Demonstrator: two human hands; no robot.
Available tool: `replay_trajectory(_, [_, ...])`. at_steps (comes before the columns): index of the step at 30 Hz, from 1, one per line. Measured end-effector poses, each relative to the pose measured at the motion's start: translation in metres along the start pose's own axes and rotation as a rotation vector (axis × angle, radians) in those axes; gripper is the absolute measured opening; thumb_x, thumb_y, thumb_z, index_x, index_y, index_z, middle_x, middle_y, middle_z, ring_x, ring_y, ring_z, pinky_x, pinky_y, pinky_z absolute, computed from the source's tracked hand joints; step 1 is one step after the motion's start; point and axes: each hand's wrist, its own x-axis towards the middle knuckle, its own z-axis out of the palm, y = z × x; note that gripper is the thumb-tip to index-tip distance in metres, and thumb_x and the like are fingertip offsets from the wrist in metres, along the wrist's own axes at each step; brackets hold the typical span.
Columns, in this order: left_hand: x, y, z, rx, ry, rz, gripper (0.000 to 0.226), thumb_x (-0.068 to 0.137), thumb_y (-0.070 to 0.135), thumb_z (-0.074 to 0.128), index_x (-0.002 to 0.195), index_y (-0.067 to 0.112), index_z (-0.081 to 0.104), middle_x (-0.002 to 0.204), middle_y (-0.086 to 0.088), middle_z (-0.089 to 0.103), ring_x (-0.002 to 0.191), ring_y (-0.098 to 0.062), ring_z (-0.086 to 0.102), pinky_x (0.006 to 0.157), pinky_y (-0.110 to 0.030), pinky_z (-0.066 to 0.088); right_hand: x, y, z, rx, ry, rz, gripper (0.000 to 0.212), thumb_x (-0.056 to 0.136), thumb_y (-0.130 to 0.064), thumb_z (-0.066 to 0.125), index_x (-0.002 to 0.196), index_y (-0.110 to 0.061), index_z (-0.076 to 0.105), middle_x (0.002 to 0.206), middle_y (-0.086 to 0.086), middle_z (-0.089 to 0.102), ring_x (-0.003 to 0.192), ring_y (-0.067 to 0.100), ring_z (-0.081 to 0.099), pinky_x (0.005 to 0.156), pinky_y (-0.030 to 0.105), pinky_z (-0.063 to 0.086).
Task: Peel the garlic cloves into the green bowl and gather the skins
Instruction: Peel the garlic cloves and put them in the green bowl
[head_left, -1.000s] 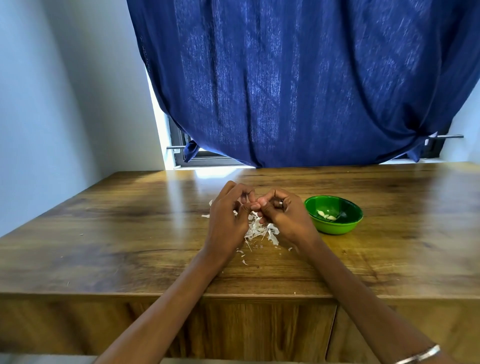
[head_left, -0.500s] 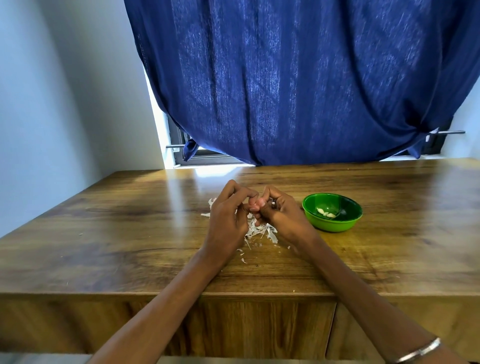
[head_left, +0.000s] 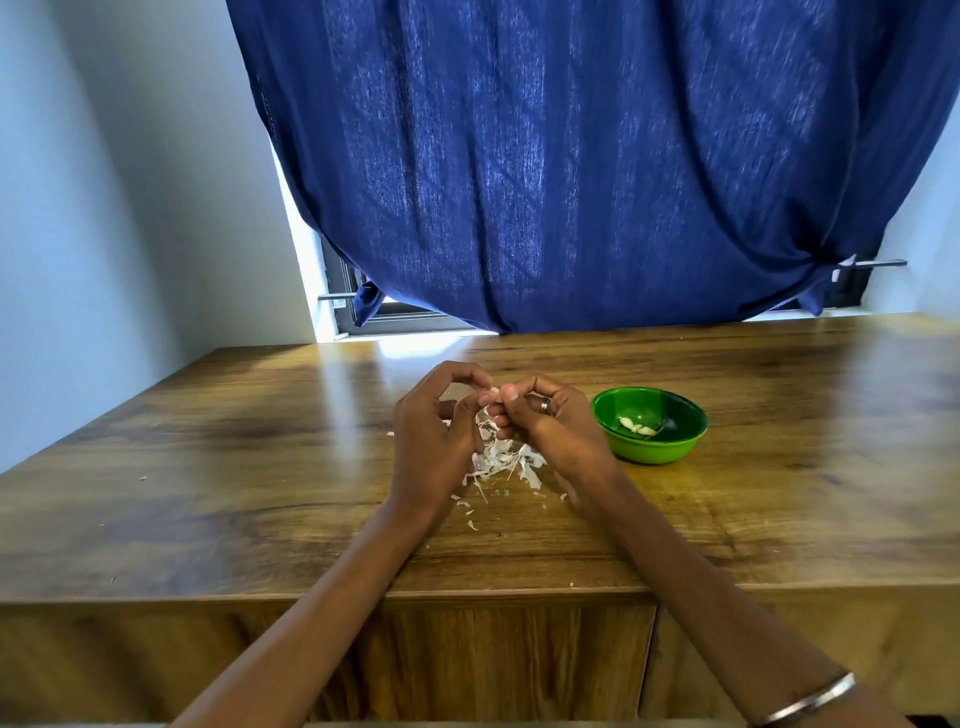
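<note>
My left hand (head_left: 434, 431) and my right hand (head_left: 550, 426) meet fingertip to fingertip above the table, both pinching one small garlic clove (head_left: 493, 393); only a pale sliver of it shows between the fingers. Under the hands lies a loose pile of white garlic skins (head_left: 501, 460), with small flakes scattered toward me. To the right stands the green bowl (head_left: 654, 452), holding a few peeled cloves (head_left: 638, 427).
The wooden table (head_left: 208, 493) has its front edge close to me, with cabinet fronts below. A dark blue curtain (head_left: 571, 182) hangs over the window behind the table. A white wall stands at the left.
My hands stay together over the skin pile, and the fingers have shifted slightly on the clove. The bowl has not moved.
</note>
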Motion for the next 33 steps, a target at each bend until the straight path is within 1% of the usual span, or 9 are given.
replay_trajectory(4, [0.001, -0.001, 0.0, -0.007, -0.014, -0.014, 0.024, 0.093, -0.007, 0.066, 0.09, 0.018, 0.067, 0.086, 0.007, 0.068, 0.048, -0.018, 0.062, 0.042, -0.024, 0.046, 0.001, 0.002, -0.002, -0.051, 0.012, 0.04, 0.015, 0.095, -0.008, 0.064, 0.104, 0.001, 0.073, 0.09, 0.008, 0.077, 0.074, 0.009, 0.068, 0.07, 0.02, 0.057])
replay_trajectory(8, [0.002, -0.002, 0.001, 0.014, -0.011, -0.035, 0.031, 0.092, -0.002, 0.069, 0.088, 0.028, 0.065, 0.086, 0.01, 0.068, 0.064, -0.016, 0.065, 0.051, -0.024, 0.047, 0.0, 0.001, -0.001, -0.055, 0.019, 0.016, 0.011, 0.089, -0.003, 0.071, 0.1, -0.007, 0.073, 0.092, 0.014, 0.076, 0.071, 0.01, 0.072, 0.067, 0.018, 0.057])
replay_trajectory(13, [0.001, -0.002, -0.001, -0.014, -0.063, -0.042, 0.029, 0.093, -0.002, 0.068, 0.088, 0.027, 0.063, 0.084, 0.007, 0.065, 0.058, -0.014, 0.061, 0.047, -0.021, 0.047, 0.001, 0.004, -0.002, -0.227, 0.054, -0.069, 0.013, 0.084, -0.013, 0.08, 0.096, -0.01, 0.078, 0.089, 0.003, 0.079, 0.08, 0.019, 0.075, 0.074, 0.027, 0.061])
replay_trajectory(17, [-0.001, -0.002, -0.001, -0.061, -0.134, -0.112, 0.023, 0.095, -0.002, 0.066, 0.09, 0.02, 0.06, 0.072, 0.005, 0.058, 0.049, -0.006, 0.053, 0.044, -0.017, 0.042, 0.002, 0.005, -0.003, -0.314, 0.03, -0.085, 0.006, 0.086, -0.008, 0.077, 0.092, -0.009, 0.077, 0.088, 0.001, 0.078, 0.07, 0.006, 0.071, 0.065, 0.019, 0.057])
replay_trajectory(21, [-0.001, -0.002, -0.002, -0.113, -0.152, -0.177, 0.014, 0.095, 0.0, 0.068, 0.094, 0.012, 0.061, 0.072, 0.001, 0.056, 0.048, -0.008, 0.054, 0.038, -0.025, 0.042, 0.001, 0.005, -0.002, -0.358, 0.005, -0.099, 0.009, 0.089, -0.007, 0.074, 0.085, -0.014, 0.073, 0.083, -0.004, 0.075, 0.066, 0.0, 0.067, 0.06, 0.016, 0.053])
replay_trajectory(24, [0.001, -0.006, -0.002, -0.052, -0.13, -0.126, 0.027, 0.091, -0.002, 0.071, 0.086, 0.025, 0.065, 0.078, 0.015, 0.055, 0.057, -0.013, 0.057, 0.045, -0.029, 0.045, 0.001, 0.009, -0.001, -0.439, 0.03, -0.14, 0.006, 0.089, -0.015, 0.076, 0.085, -0.013, 0.072, 0.08, -0.004, 0.074, 0.063, 0.006, 0.066, 0.059, 0.022, 0.056])
replay_trajectory(27, [0.003, -0.014, 0.0, 0.009, -0.129, -0.105, 0.035, 0.09, -0.003, 0.069, 0.082, 0.031, 0.065, 0.078, 0.019, 0.05, 0.064, -0.035, 0.055, 0.051, -0.049, 0.048, 0.001, 0.012, 0.0, -0.512, 0.05, -0.175, 0.008, 0.091, -0.016, 0.075, 0.088, -0.01, 0.07, 0.078, -0.006, 0.073, 0.061, 0.006, 0.066, 0.058, 0.02, 0.053])
replay_trajectory(29, [0.003, -0.015, 0.002, 0.035, -0.116, -0.084, 0.037, 0.09, -0.004, 0.066, 0.083, 0.032, 0.064, 0.077, 0.016, 0.047, 0.065, -0.039, 0.054, 0.052, -0.056, 0.049, 0.001, 0.012, 0.0, -0.515, 0.053, -0.172, 0.008, 0.092, -0.014, 0.073, 0.086, -0.012, 0.069, 0.078, -0.008, 0.072, 0.06, 0.005, 0.065, 0.056, 0.019, 0.052])
replay_trajectory(33, [0.001, -0.012, 0.006, 0.015, -0.104, -0.054, 0.037, 0.093, -0.009, 0.06, 0.086, 0.027, 0.064, 0.079, 0.006, 0.047, 0.047, -0.024, 0.057, 0.038, -0.044, 0.052, 0.001, 0.011, 0.0, -0.48, 0.044, -0.142, 0.009, 0.094, -0.007, 0.068, 0.087, -0.013, 0.068, 0.084, -0.009, 0.073, 0.062, 0.008, 0.066, 0.06, 0.026, 0.057])
